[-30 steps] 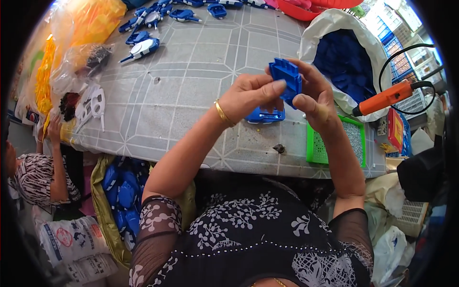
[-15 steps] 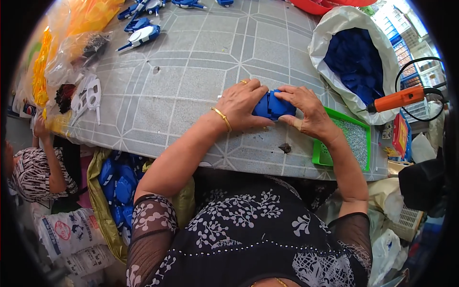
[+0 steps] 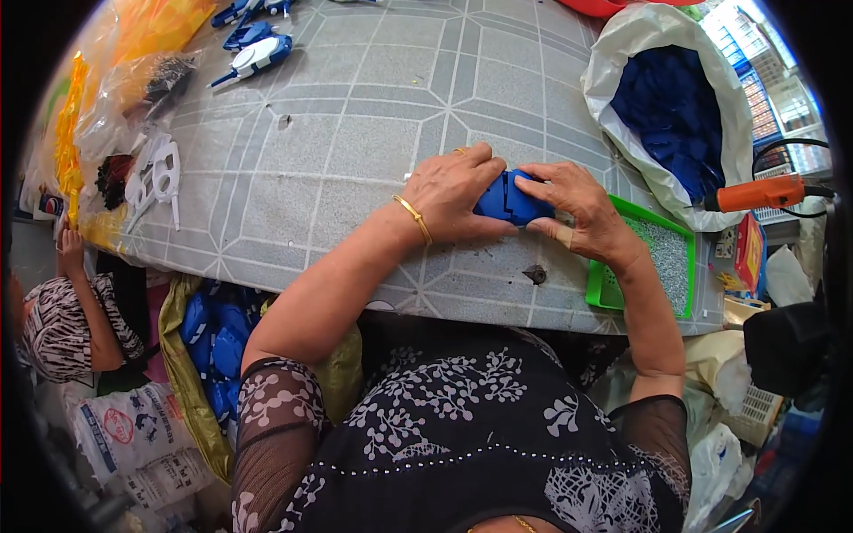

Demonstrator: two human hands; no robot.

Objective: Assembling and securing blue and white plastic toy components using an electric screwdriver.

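Both hands hold a rounded blue plastic casing (image 3: 514,202) low over the grey table, with a jagged dark seam running across it. Wrapped over its left part is my left hand (image 3: 455,197), thumb along the near edge. A small white tip shows just left of that hand. My right hand (image 3: 579,213) grips the right end between thumb and fingers. The underside of the casing is hidden. Right of my right hand, a green tray (image 3: 593,289) holds many small silvery pieces.
A white sack (image 3: 604,98) of blue parts stands at the far right, beside an orange power screwdriver (image 3: 761,193). White frames (image 3: 166,178) and plastic bags lie left. Blue-and-white assemblies (image 3: 258,59) sit at the far left. Another person's hand (image 3: 71,253) is at the left edge.
The two parts of the blue casing now sit closer and more level, with a narrower seam. Both hands keep their hold. The whole view has shifted slightly.
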